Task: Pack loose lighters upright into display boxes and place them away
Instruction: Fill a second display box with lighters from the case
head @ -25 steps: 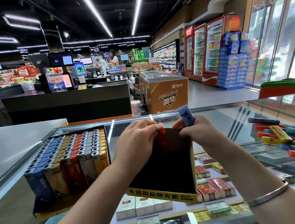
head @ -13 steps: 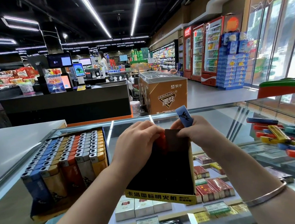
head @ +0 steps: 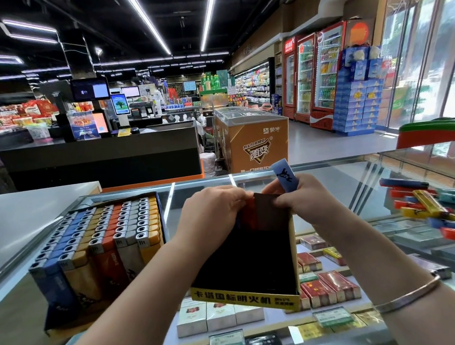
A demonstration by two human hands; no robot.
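Inspecting the worktop (head: 317,175), a glass display case, we are finding one display box (head: 245,267) tilted up off the glass, its dark open mouth facing the wearer and its yellow printed lip nearest. Both hands are working at its far end. The left hand (head: 211,220) is curling its fingers (head: 237,201) over the far left corner, where a red lighter (head: 249,214) is showing inside the box; we judge the hand is seating or steadying that lighter upright against the back wall, though the exact contact is hidden. The right hand (head: 303,201) is pinching a blue lighter (head: 284,175) that is sticking up above the box's far edge, while the same hand is bracing that edge. We are reading the tilt as deliberate: leaning the box makes lighters settle against the back rather than topple.

To the left, a filled box (head: 98,252) is lying on the glass with rows of blue, yellow, orange and grey lighters standing packed, striker heads up. We take it as the pattern for the box in hand, which is looking nearly empty, so the task is standing early for this box.

At the far right, loose lighters (head: 430,204) are lying in a mixed heap on the glass, well apart from the hands and within the right arm's reach. Cigarette packs (head: 327,290) are showing beneath the glass, inside the case. A bangle (head: 407,294) is sitting on the right wrist.
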